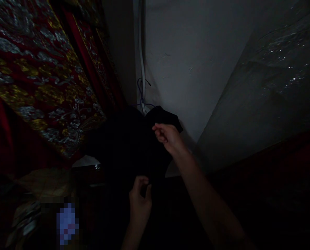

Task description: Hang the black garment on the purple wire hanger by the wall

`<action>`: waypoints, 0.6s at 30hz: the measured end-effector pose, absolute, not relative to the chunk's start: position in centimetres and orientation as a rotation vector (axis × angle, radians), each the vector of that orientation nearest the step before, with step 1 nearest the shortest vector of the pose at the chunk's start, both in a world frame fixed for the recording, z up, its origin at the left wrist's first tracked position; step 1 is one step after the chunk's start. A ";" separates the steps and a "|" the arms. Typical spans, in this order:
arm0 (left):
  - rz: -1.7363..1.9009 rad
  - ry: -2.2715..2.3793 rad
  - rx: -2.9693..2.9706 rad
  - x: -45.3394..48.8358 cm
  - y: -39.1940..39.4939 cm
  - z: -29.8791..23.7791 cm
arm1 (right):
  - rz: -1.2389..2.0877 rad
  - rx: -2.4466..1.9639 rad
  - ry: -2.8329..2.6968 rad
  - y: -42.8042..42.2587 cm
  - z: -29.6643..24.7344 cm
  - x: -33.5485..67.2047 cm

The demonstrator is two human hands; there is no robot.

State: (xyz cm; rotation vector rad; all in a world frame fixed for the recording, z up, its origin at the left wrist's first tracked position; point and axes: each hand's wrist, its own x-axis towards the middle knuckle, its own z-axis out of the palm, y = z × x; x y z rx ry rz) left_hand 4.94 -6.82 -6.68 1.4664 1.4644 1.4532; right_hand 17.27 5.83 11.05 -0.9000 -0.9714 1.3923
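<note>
A black garment [134, 146] hangs on a hanger [142, 100] against a pale wall, in very dim light. My right hand [168, 137] is up at the garment's shoulder, fingers curled and pinching the dark cloth. Lower down, my left hand [140, 199] is closed with thumb and fingers pinched on the garment's front. The lower part of the garment is lost in shadow.
Red fabric with gold and silver embroidery [40, 69] hangs at the left. A white cord [141, 52] runs down the wall [186, 62]. A grey plastic-covered slab [269, 93] leans at the right. Pale bundles [42, 184] lie at the lower left.
</note>
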 end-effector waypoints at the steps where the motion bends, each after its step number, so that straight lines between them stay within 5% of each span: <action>1: 1.387 1.455 1.546 4.7 -6.2 -6.4 | 1.370 -0.863 -0.951 6.6 12.6 17.1; 5: 1.139 1.405 1.793 2.8 -3.1 -2.3 | 1.191 -0.794 -1.052 6.3 14.1 16.0; 12: 1.716 1.228 2.114 -0.1 1.3 10.3 | 0.908 -0.795 -1.450 3.1 11.8 15.0; 18: 1.496 1.280 2.494 0.2 3.7 12.5 | 0.748 -0.832 -1.500 4.6 11.0 14.8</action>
